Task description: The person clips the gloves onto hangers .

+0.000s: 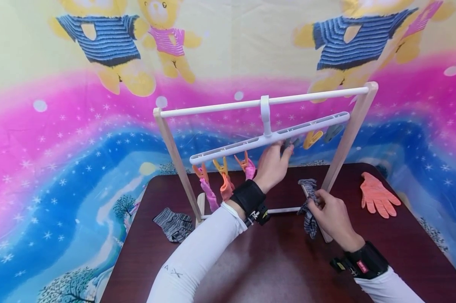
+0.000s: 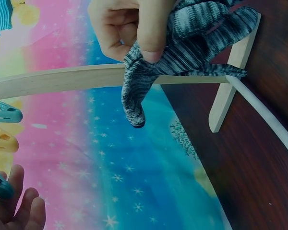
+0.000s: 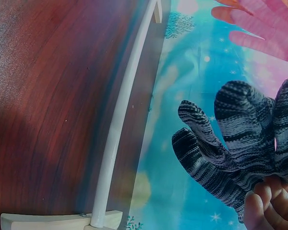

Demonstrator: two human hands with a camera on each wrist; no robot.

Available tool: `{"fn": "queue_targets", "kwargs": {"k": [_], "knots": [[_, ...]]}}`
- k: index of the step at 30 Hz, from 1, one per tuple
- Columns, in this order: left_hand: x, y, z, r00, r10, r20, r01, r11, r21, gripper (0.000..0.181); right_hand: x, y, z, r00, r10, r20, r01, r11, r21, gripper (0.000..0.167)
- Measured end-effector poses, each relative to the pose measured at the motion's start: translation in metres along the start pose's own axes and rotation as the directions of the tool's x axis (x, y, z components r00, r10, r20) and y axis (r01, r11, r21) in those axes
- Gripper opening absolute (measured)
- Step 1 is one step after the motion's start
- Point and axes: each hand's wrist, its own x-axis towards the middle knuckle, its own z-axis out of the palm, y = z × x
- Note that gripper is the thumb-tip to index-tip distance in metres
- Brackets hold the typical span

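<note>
My left hand (image 1: pixel 275 166) is raised under the white hanger (image 1: pixel 307 127), its fingers and thumb pinching a dark teal clothespin (image 2: pixel 0 184) that hangs from it. Lower and to the right, my right hand (image 1: pixel 335 216) holds a black-and-grey knit glove (image 1: pixel 309 210) between thumb and fingers. The glove's fingers spread loosely in the right wrist view. A yellow clothespin (image 1: pixel 312 139) and another teal clothespin (image 1: pixel 332 132) hang to the right of my left hand. On the hanger's left half, clothespins hold a pink glove (image 1: pixel 208 194), an orange glove (image 1: pixel 226 188) and another pink piece (image 1: pixel 250 169).
The hanger hooks over the white rod (image 1: pixel 213 108) of a wooden-sided rack (image 1: pixel 349 136) and tilts down to the left. Another grey glove (image 1: pixel 173 224) lies on the dark table (image 1: pixel 273 269) at left; an orange glove (image 1: pixel 379 195) lies at right. A printed cloth stands behind.
</note>
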Motion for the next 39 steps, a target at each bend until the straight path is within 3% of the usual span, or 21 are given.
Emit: {"fn": "queue_targets", "kwargs": {"k": [12, 18, 27, 39], "knots": [[-0.005, -0.001, 0.003, 1.0, 0.018, 0.008, -0.019, 0.995, 0.101, 0.035, 0.0, 0.0, 0.0, 1.0, -0.006, 0.013, 0.006, 1.0, -0.003, 0.01], [-0.009, -0.005, 0.003, 0.999, 0.046, 0.008, -0.047, 0.997, 0.069, 0.032, 0.0, 0.0, 0.0, 1.0, -0.008, 0.019, 0.008, 1.0, -0.002, 0.011], [-0.013, -0.007, 0.003, 0.999, 0.019, 0.038, -0.021, 0.998, 0.051, 0.044, 0.0, -0.001, 0.001, 1.0, -0.03, 0.003, 0.03, 1.0, -0.008, 0.01], [-0.014, -0.003, 0.004, 0.999, -0.039, -0.038, 0.043, 0.994, 0.101, 0.05, -0.002, -0.003, 0.002, 0.999, -0.033, 0.007, 0.033, 0.999, -0.01, 0.009]]}}
